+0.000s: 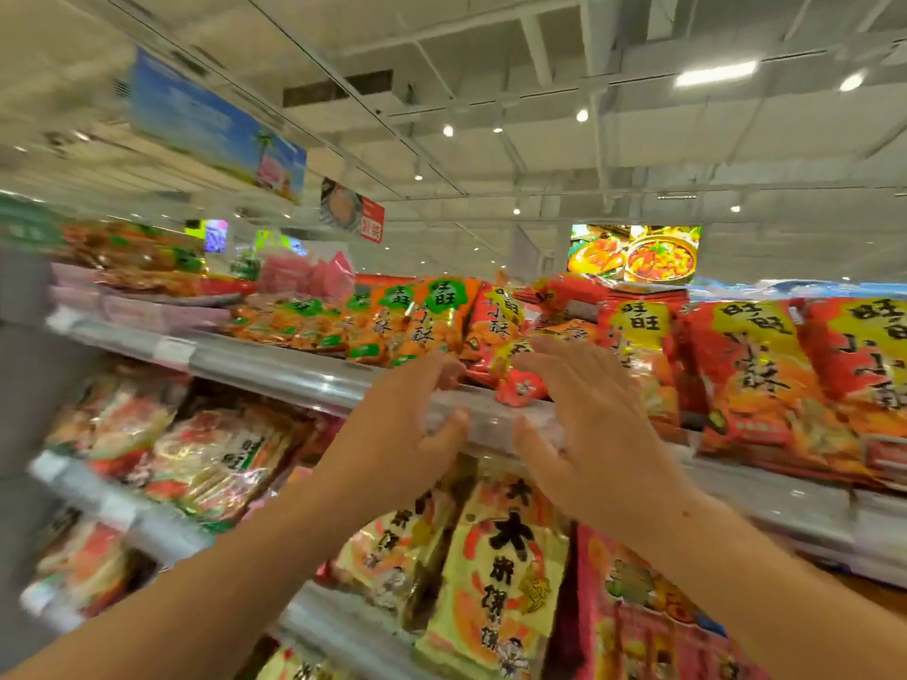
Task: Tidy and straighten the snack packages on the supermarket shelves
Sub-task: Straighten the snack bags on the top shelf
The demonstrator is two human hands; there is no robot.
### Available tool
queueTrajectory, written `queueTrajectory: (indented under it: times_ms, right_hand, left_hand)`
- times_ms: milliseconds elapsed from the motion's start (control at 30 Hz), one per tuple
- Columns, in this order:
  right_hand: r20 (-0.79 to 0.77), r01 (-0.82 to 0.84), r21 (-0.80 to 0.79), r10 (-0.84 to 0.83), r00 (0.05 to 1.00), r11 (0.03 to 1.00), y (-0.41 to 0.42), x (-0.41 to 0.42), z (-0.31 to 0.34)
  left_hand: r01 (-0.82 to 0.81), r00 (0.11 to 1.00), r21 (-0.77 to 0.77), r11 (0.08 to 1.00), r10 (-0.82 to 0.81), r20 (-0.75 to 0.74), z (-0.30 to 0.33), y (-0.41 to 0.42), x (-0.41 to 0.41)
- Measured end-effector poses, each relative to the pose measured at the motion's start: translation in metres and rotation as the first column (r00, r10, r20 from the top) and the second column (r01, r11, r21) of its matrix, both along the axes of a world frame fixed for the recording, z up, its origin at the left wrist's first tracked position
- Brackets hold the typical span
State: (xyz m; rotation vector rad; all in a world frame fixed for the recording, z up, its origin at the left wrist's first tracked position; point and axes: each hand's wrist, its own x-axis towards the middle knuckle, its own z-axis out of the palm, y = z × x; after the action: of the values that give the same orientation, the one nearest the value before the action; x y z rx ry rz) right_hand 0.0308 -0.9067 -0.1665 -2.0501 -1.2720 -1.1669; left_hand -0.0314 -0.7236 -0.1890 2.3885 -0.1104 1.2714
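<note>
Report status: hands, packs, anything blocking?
Left hand open at shelf edge. Right hand open, fingers by slumped red pack. Nothing gripped. No obstruction seen.

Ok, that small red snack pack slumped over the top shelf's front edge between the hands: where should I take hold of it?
Grip the small red pack by its two side edges, coming from the front, one hand each side. It lies tilted, its lower end overhanging the shelf rail, and both the left hand and right hand already flank it with fingers open.

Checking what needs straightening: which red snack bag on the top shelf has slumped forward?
The small red bag between both hands, tipped over the shelf edge; its neighbours stand upright.
</note>
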Motion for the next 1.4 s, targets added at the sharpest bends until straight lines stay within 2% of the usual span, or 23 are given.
queueTrajectory:
  times_ms: [133,300,400,500,600,700,867,1100,1167,1233,1333,1400]
  right_hand:
    - [-0.008,-0.091,-0.177,0.091,0.996,0.98,0.115,-0.012,-0.003]
    - [-0.018,-0.057,-0.311,0.054,0.998,0.949,0.258,-0.018,-0.003]
    - [-0.052,-0.006,-0.374,-0.015,0.999,0.927,0.332,-0.02,-0.004]
    - [-0.06,0.142,-0.43,-0.186,0.981,0.892,0.388,-0.019,-0.011]
    - [0.005,0.309,-0.404,-0.336,0.942,0.861,0.417,-0.02,-0.02]
    - [0.019,0.358,-0.341,-0.374,0.927,0.869,0.433,-0.019,-0.02]
    - [0.009,0.245,-0.306,-0.254,0.967,0.92,0.473,-0.018,0.002]
    - [-0.12,0.049,-0.171,-0.07,0.99,0.984,0.549,0.007,0.053]
    - [-0.156,0.008,-0.175,-0.036,0.987,0.985,0.576,0.016,0.067]
    - [-0.184,0.019,-0.184,-0.054,0.981,0.983,0.601,0.023,0.079]
    - [-0.271,0.029,-0.202,-0.084,0.959,0.979,0.631,0.032,0.089]
    - [-0.32,0.037,-0.255,-0.12,0.94,0.966,0.646,0.036,0.092]
  left_hand:
    - [-0.171,0.984,-0.043,0.984,0.169,-0.053,-0.02,0.096,-0.053]
    - [-0.312,0.948,0.03,0.95,0.313,-0.055,-0.033,0.202,-0.116]
    - [-0.369,0.926,0.006,0.929,0.368,-0.086,-0.04,0.267,-0.137]
    - [-0.368,0.923,-0.012,0.93,0.364,-0.123,-0.042,0.322,-0.146]
    - [-0.368,0.922,0.001,0.93,0.365,-0.13,-0.04,0.367,-0.142]
    - [-0.345,0.924,0.064,0.936,0.351,-0.153,-0.034,0.407,-0.124]
    - [-0.338,0.907,0.157,0.928,0.365,-0.21,-0.02,0.472,-0.079]
    - [-0.433,0.841,0.269,0.86,0.493,-0.221,-0.016,0.553,-0.029]
    - [-0.448,0.82,0.391,0.804,0.543,-0.179,-0.024,0.572,-0.024]
    - [-0.417,0.839,0.484,0.769,0.531,-0.12,-0.026,0.586,-0.025]
    - [-0.36,0.907,0.523,0.773,0.42,0.004,-0.011,0.606,-0.029]
    - [-0.358,0.929,0.491,0.794,0.357,0.101,0.009,0.621,-0.028]
